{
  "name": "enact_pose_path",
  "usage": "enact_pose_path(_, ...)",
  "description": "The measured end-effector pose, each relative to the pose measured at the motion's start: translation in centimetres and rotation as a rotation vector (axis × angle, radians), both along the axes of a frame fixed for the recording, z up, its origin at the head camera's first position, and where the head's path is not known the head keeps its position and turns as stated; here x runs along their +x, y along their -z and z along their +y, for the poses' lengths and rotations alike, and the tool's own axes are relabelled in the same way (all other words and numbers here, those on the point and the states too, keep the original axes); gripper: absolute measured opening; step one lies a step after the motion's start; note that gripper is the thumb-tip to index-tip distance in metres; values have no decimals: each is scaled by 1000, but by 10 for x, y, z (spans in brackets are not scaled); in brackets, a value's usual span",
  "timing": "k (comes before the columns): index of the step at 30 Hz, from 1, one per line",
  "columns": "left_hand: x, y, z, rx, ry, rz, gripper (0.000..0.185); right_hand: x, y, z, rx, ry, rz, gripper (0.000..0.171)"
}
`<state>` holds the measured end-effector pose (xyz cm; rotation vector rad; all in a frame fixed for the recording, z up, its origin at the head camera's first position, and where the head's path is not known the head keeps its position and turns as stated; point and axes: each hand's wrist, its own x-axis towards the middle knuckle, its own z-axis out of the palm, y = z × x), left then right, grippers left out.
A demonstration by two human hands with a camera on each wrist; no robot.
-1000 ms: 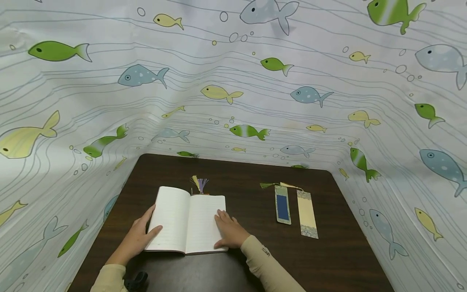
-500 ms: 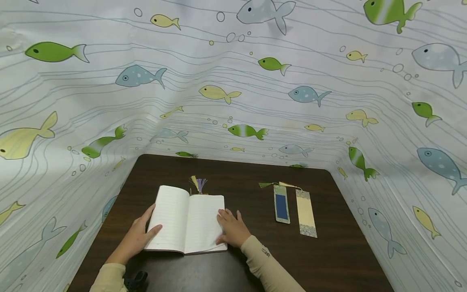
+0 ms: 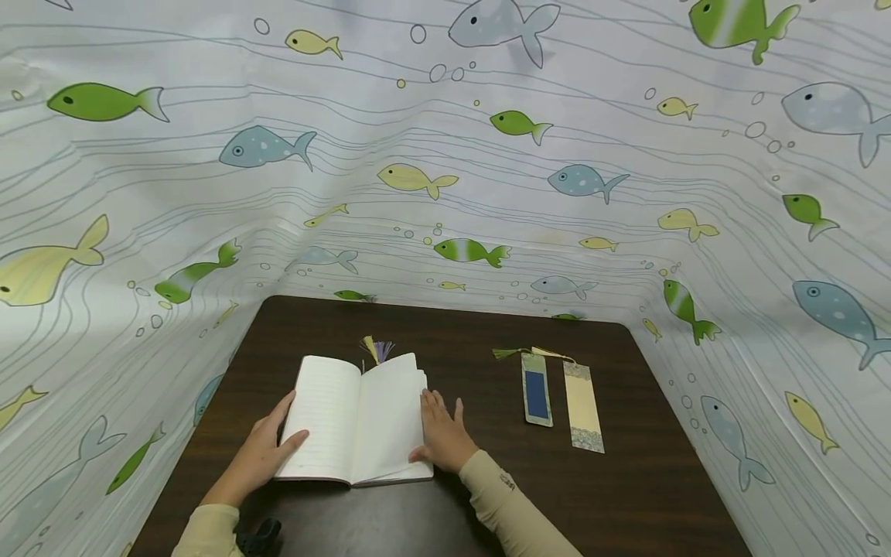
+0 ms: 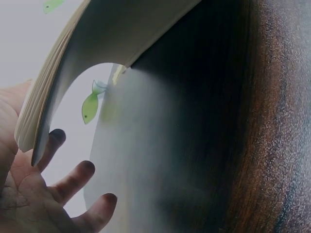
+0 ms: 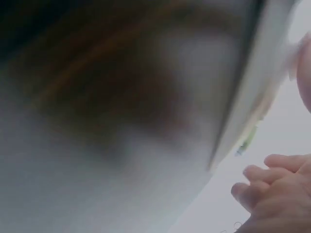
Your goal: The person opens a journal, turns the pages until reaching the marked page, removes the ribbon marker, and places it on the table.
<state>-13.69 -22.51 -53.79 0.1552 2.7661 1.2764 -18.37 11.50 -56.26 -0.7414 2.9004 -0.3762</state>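
Observation:
An open lined notebook (image 3: pixel 322 422) lies in the middle of the dark table, seen in the head view. My left hand (image 3: pixel 259 452) holds its left edge, thumb on the page. The left wrist view shows the fingers (image 4: pixel 73 182) spread below the cover. At the right edge, my right hand (image 3: pixel 445 437) touches the pages with its thumb near the lower corner. One right-hand page (image 3: pixel 393 410) is raised and bowed above those under it. In the right wrist view, the fingers (image 5: pixel 272 182) sit apart from the blurred notebook edge.
Yellow and purple tassels (image 3: pixel 377 350) stick out behind the notebook's top edge. To the right lie a blue-centred bookmark (image 3: pixel 536 394) and a cream bookmark (image 3: pixel 583 402), both tasselled. A black object (image 3: pixel 261 535) is by the left sleeve. Fish-printed sheeting (image 3: pixel 445 216) encloses the table.
A right-hand page has lifted, its top corner now standing above the pages under it. My right fingers have shifted slightly to the right, off the page. The left hand stays put.

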Motion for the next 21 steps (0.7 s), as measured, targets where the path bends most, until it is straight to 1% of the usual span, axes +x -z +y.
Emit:
enact_pose_path(2,1,0,0,4,3,8,84,-2,-4,0,-91,-10,-65,109)
enact_pose_path(5,2,0,0,9,3,16,83,-4,-13,-1,-252,-24,-178,98)
enact_pose_path(7,2,-1,0,7,2,14,82,-5,-19,-2,-401,-58,-268,88)
enact_pose_path(9,2,-1,0,5,1,5,81,-5,-23,-5,-579,-121,-376,78)
enact_pose_path(10,2,-1,0,6,0,3,80,-4,-26,-7,-670,-158,-438,77)
enact_pose_path(12,1,-1,0,12,0,8,76,-2,-29,-14,-819,-255,-557,76)
enact_pose_path(13,1,-1,0,18,2,16,74,0,-30,-18,-858,-297,-603,77)
enact_pose_path(14,1,-1,0,25,2,25,71,1,-31,-22,-866,-334,-618,80)
enact_pose_path(16,2,-1,0,59,6,56,64,6,-32,-31,-819,-385,-612,86)
enact_pose_path(18,2,-1,0,106,17,79,58,10,-31,-41,-724,-420,-562,90)
enact_pose_path(21,2,-2,0,183,41,92,53,18,-27,-52,-551,-454,-474,88)
